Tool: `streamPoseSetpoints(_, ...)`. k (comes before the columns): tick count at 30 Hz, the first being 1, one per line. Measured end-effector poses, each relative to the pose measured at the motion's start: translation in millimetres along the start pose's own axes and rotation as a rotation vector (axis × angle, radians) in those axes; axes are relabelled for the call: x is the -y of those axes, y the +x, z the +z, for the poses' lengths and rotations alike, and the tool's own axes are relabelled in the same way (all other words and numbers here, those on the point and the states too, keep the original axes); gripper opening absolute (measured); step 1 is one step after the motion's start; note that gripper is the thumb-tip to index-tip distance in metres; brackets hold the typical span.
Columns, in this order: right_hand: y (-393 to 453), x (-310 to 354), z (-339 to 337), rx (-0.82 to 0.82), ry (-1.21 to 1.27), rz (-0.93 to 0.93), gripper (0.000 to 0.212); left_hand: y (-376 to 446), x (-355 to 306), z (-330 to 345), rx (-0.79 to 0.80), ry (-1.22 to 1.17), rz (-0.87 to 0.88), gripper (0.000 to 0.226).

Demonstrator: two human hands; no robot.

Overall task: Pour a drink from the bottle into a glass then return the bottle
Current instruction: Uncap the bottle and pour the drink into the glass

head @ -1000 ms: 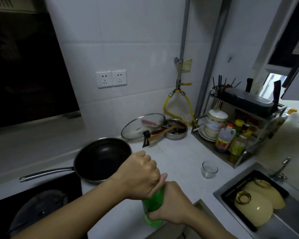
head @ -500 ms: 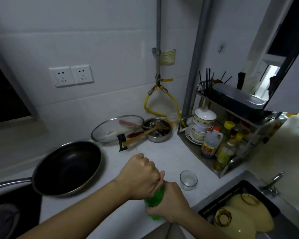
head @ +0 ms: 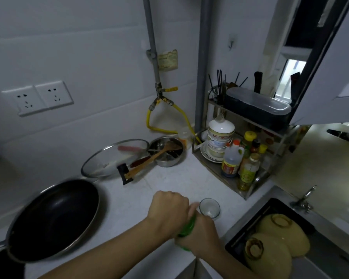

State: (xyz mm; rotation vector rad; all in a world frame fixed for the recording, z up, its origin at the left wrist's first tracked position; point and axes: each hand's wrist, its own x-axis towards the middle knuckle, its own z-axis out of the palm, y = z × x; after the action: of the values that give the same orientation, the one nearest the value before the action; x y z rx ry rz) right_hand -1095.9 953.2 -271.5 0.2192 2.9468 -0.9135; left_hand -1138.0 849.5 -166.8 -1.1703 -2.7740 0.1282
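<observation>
A green bottle (head: 188,228) stands near the front edge of the white counter (head: 169,186). Only a strip of it shows between my hands. My right hand (head: 201,234) wraps the bottle's body. My left hand (head: 167,210) is clenched over its top, hiding the cap. A small clear glass (head: 209,207) stands upright on the counter just beyond my hands, a little to the right, and looks empty.
A black frying pan (head: 52,218) lies on the left. Behind it are a glass lid (head: 109,160) and a steel bowl (head: 166,152) holding a wooden spatula. A rack (head: 248,158) with condiment bottles stands on the right. The sink (head: 274,244) holds upturned yellow bowls.
The view has swung right and down, so the pan slid left and the sink came nearer. Both hands stay clamped on the green bottle, now closer to the glass.
</observation>
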Motion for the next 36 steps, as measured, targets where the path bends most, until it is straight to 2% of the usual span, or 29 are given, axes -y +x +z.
streamPoseSetpoints(1,1,-1,-1,-0.01,-0.043,-0.058,0.027,-4,6,4,-0.028,-0.002,0.137,0.053)
streamPoseSetpoints(3,5,-3,-5,-0.011,-0.091,-0.155,0.047,-9,20,9,-0.05,0.006,0.386,0.046)
streamPoseSetpoints(5,6,-5,-10,0.055,0.019,-0.067,0.02,-5,37,9,0.004,-0.064,0.49,0.036)
streamPoseSetpoints(7,9,-10,-10,0.071,0.132,-0.026,0.03,0,48,10,0.027,-0.087,0.524,0.028)
streamPoseSetpoints(10,8,-14,-6,0.079,0.256,0.051,0.035,5,49,14,0.076,-0.173,0.486,0.033)
streamPoseSetpoints(14,6,-21,-1,0.05,0.364,0.097,0.04,7,43,17,0.112,-0.281,0.466,0.028)
streamPoseSetpoints(20,9,-28,7,0.021,0.369,0.134,0.048,11,42,25,0.132,-0.333,0.394,0.018)
streamPoseSetpoints(29,5,-37,6,-0.075,0.356,0.191,0.041,27,22,32,0.083,-0.268,0.349,0.036)
streamPoseSetpoints(36,6,-40,2,-0.098,0.354,0.252,0.048,43,3,31,0.083,-0.122,0.322,0.037)
